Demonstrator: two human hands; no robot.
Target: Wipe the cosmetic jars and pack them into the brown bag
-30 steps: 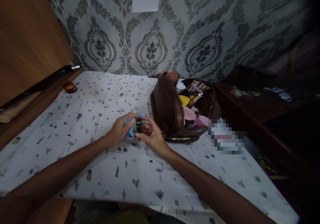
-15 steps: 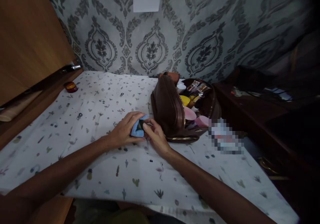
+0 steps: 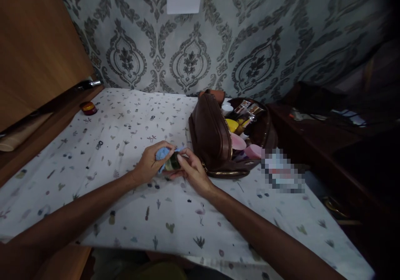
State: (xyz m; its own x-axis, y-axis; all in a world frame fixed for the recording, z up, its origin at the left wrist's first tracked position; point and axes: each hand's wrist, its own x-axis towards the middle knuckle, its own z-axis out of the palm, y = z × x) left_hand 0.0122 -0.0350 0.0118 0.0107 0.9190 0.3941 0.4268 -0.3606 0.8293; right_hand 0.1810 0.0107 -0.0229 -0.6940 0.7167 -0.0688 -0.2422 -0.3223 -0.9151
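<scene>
Bunched in my left hand (image 3: 152, 160) is a light blue cloth (image 3: 162, 154), pinched between thumb and fingers. My right hand (image 3: 195, 167) grips a small dark green container (image 3: 173, 162) by its right side, thumb on top. The cloth lies against the container's left end, and part of that end looks pale and see-through. Its exact kind is hard to make out. Both hands are close together just above the patterned tablecloth (image 3: 137, 213), left of an open brown toiletry bag (image 3: 208, 134).
Jars, a yellow item (image 3: 231, 125), pink items (image 3: 238, 142) and several tubes fill the bag. A small dark red jar (image 3: 88, 108) stands at the far left. A blurred-out packet (image 3: 283, 171) lies right of the bag. A wooden panel (image 3: 40, 51) borders the left side.
My left hand has shifted the blue cloth up and leftward off the container, so more of the container shows. My right hand keeps its grip almost in place.
</scene>
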